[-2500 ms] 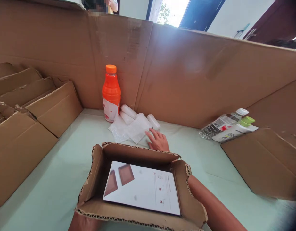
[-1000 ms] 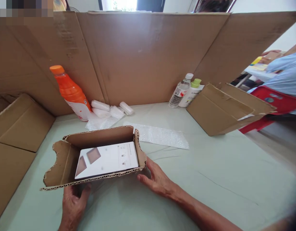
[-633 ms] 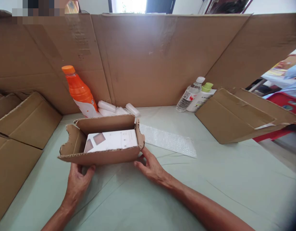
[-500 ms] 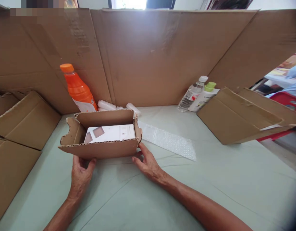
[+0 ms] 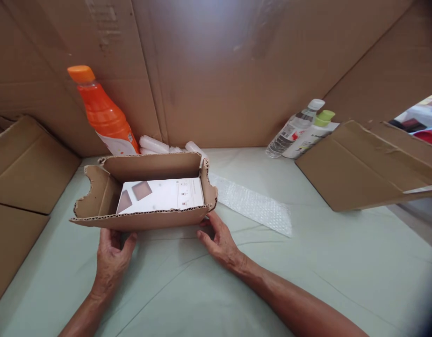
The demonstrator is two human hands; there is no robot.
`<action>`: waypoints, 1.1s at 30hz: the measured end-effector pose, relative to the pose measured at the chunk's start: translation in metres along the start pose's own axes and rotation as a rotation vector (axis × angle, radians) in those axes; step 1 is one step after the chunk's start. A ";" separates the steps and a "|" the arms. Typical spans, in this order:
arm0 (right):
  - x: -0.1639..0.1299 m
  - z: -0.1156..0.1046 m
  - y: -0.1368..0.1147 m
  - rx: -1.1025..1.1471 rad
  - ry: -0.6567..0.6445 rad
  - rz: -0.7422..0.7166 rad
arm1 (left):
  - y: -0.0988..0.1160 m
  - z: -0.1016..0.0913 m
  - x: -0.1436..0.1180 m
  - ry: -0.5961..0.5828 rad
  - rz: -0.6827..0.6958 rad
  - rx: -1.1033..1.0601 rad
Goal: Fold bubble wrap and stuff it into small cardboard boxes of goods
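Observation:
An open-topped cardboard box stands left of the middle, its cut edges ragged and its side walls notched. Inside it lies a white carton printed with brown squares and small drawings. My left hand grips the lower front of the box near its left end, the fingertips hidden behind and under it. At the bottom right corner my right hand curls its fingers around the box, thumb apart in front. A strip of bubble wrap lies flat on the table to the right of the box.
An orange bottle and rolled bubble wrap are behind the box. A clear bottle and a white bottle with a green cap lean at the back right. Cardboard boxes flank both sides; a tall cardboard wall closes the back.
The view has tilted downward and come closer, so the box looks larger and the window above the wall is out of sight. Both hands keep their places on the box.

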State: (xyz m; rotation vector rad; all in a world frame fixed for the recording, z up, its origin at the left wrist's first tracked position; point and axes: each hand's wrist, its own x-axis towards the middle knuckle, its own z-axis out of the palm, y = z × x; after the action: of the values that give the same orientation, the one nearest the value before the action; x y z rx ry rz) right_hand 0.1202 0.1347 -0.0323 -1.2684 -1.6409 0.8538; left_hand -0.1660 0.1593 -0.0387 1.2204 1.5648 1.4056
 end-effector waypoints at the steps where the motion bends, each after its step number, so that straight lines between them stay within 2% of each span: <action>1: 0.000 0.000 0.000 0.002 0.000 0.003 | 0.000 0.000 0.001 -0.008 0.007 -0.007; 10: 0.005 0.005 0.000 0.061 0.022 0.011 | 0.001 -0.001 0.003 -0.040 0.024 -0.001; 13: 0.003 -0.001 0.002 0.041 0.001 -0.002 | 0.000 -0.001 0.004 -0.042 0.047 -0.023; 15: 0.004 -0.011 0.002 -0.081 0.025 -0.060 | -0.001 -0.001 0.005 -0.051 0.064 -0.041; 18: 0.019 -0.028 0.003 -0.482 0.078 -0.166 | -0.003 -0.001 0.006 -0.058 0.091 -0.055; 21: 0.048 -0.041 0.005 -0.889 -0.002 -0.103 | -0.004 0.000 0.007 -0.069 0.126 -0.072; 23: 0.063 -0.052 0.007 -0.998 -0.049 -0.051 | -0.004 0.000 0.007 -0.091 0.137 -0.098; 25: 0.062 -0.067 0.009 -1.015 -0.058 -0.048 | -0.003 0.001 0.006 -0.104 0.138 -0.121; 27: 0.039 -0.086 0.009 -1.031 -0.048 -0.056 | -0.002 0.001 0.006 -0.103 0.146 -0.134; 30: -0.028 -0.109 0.004 -1.038 -0.049 -0.084 | -0.001 0.001 0.007 -0.088 0.164 -0.143; 32: -0.077 -0.109 -0.004 -0.992 -0.044 -0.166 | -0.001 0.001 0.009 -0.073 0.175 -0.149; 33: -0.099 -0.102 -0.009 -0.952 -0.031 -0.226 | -0.002 0.000 0.010 -0.066 0.184 -0.154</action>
State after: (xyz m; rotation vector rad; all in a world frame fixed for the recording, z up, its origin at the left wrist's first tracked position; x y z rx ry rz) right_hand 0.2207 0.0379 -0.0069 -1.6167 -2.2639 -0.1086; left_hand -0.1693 0.1688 -0.0397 1.3292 1.3004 1.5548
